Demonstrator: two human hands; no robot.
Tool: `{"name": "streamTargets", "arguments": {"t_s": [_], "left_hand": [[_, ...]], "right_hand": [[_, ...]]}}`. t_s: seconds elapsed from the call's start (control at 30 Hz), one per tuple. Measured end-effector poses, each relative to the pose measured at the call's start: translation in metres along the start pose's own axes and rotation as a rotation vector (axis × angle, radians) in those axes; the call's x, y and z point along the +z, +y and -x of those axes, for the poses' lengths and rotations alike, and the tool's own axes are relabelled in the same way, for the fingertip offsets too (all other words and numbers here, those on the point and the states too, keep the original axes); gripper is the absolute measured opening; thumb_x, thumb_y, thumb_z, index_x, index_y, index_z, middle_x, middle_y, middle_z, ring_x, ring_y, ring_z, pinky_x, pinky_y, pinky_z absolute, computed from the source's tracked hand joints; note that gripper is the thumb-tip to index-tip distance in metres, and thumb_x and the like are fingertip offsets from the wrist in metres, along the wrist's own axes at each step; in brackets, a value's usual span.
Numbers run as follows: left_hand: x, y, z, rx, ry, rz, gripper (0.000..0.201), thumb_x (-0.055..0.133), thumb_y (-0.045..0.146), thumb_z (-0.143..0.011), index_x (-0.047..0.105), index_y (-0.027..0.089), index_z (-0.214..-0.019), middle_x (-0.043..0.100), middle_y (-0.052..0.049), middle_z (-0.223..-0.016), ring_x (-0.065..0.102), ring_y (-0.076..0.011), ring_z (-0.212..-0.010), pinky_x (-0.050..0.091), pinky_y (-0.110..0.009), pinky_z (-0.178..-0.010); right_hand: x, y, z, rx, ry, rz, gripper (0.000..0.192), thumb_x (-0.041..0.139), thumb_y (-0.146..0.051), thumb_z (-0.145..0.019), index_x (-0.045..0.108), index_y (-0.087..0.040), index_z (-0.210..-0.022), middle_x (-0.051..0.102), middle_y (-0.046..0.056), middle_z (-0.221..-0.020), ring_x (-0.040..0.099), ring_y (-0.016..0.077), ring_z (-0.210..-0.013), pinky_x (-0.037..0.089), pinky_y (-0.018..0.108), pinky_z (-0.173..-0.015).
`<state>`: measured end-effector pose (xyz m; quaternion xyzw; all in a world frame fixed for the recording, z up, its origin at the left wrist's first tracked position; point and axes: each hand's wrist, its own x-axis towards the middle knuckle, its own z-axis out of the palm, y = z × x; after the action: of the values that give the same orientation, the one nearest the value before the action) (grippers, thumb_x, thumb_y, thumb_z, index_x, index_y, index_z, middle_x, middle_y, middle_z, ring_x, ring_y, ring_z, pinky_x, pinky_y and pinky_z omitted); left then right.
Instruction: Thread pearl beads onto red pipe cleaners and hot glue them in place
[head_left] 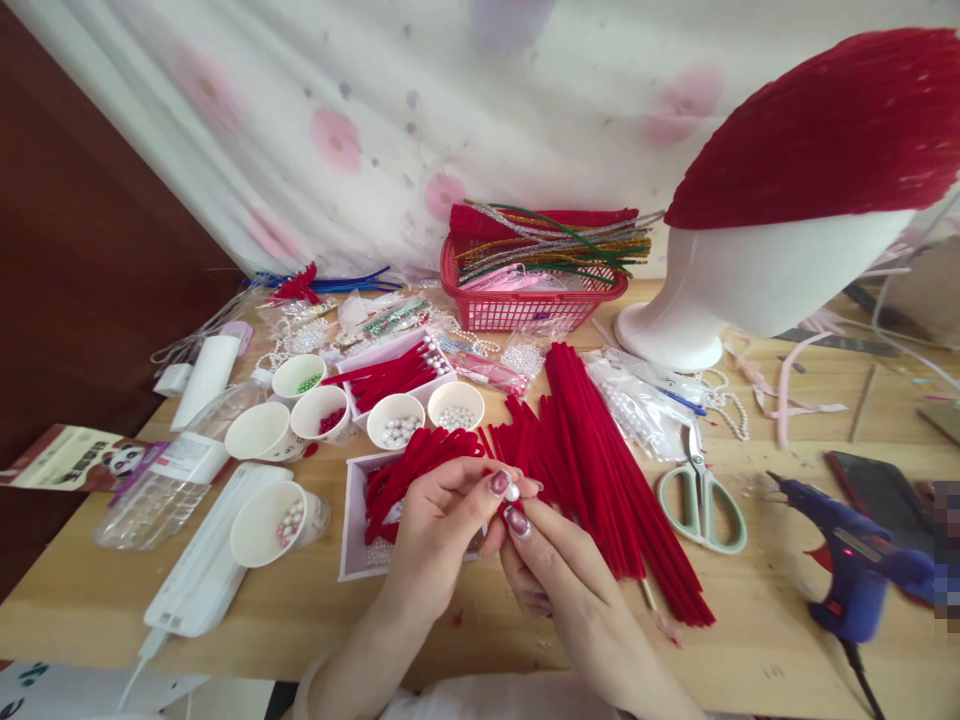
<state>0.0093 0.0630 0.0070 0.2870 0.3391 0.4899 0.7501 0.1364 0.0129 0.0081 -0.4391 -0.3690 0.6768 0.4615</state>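
Left hand (435,520) and right hand (559,575) meet above the desk (750,620), fingertips pinched together on one white bead (512,492); six cups (259,432) stand left; one pair of scissors (701,495), one glue gun (855,565) right.

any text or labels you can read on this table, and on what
None can be read.
The clear plastic bottle has a white label, print too blurred.
The panda packet at the left edge shows a picture, lettering too small.
The white flat pack shows no legible print.
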Motion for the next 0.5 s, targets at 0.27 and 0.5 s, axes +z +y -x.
{"name": "streamTargets", "arguments": {"t_s": [0.27,0.5], "left_hand": [[0.0042,-0.0009,0.0012,-0.019,-0.026,0.016,0.032,0.091,0.043,-0.075,0.086,0.023,-0.099,0.085,-0.013,-0.096,0.057,-0.006,-0.054,0.052,-0.019,-0.061],[0.002,-0.0001,0.0064,-0.067,-0.056,-0.152,0.032,0.09,0.045,-0.076,0.087,0.024,-0.101,0.083,-0.011,-0.109,0.074,-0.0249,-0.103,0.056,-0.032,-0.094]], "right_hand": [[-0.0026,0.0003,-0.002,-0.059,0.018,-0.003,0.042,0.058,-0.057,-0.103,0.058,-0.021,-0.082,0.033,-0.009,-0.063,0.024,0.0106,-0.055,0.021,0.028,-0.05],[-0.0003,-0.0003,0.0001,-0.009,0.068,-0.02,0.044,0.064,-0.064,-0.096,0.063,-0.02,-0.091,0.034,-0.009,-0.061,0.026,0.0099,-0.054,0.023,0.025,-0.049]]}}
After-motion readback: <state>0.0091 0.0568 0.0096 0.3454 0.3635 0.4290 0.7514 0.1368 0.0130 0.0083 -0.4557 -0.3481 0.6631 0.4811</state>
